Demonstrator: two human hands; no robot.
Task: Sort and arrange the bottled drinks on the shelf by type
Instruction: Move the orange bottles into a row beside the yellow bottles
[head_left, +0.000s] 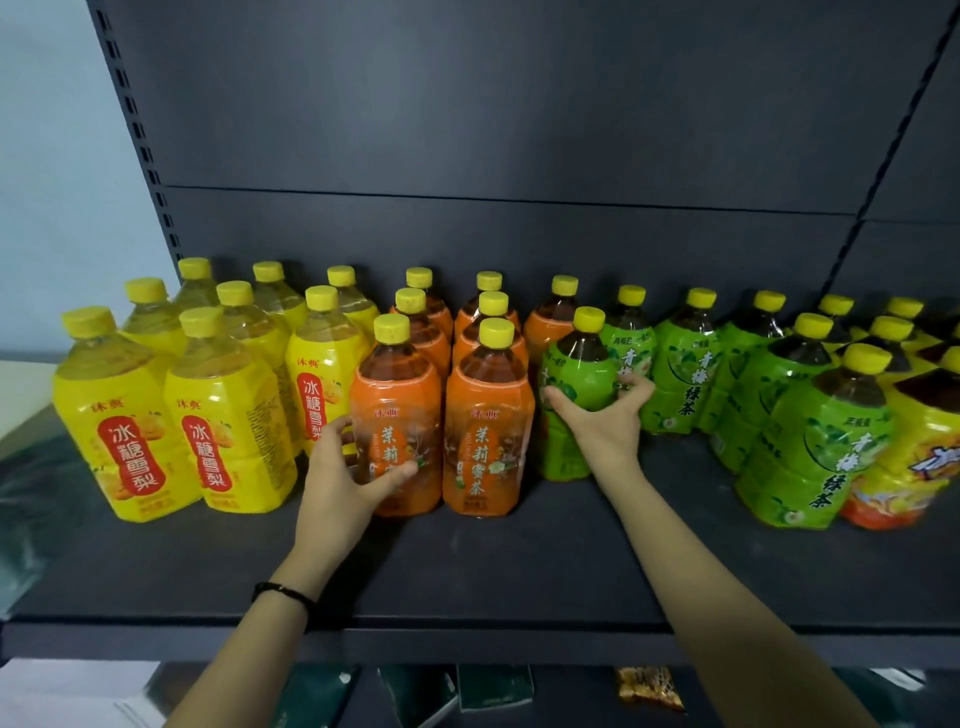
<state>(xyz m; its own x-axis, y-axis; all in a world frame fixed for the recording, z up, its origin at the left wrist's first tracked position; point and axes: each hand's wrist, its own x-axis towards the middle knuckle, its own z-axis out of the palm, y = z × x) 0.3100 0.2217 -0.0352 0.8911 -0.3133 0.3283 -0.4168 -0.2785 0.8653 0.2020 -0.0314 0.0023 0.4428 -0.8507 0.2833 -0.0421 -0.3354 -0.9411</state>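
Your left hand (337, 467) curls around the front orange bottle (397, 395), your right hand (605, 421) around a green bottle (576, 364) at 3 o'clock of it, both standing on the shelf (467, 571). They look full and heavy, the film slippery; hold the middle of the body, not the cap

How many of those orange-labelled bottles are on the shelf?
7. Left column: front bottle, gripped by the left hand, middle bottle, back bottle. Next column: front, middle, back. One more behind the green bottle held by the right hand. Others may be hidden.
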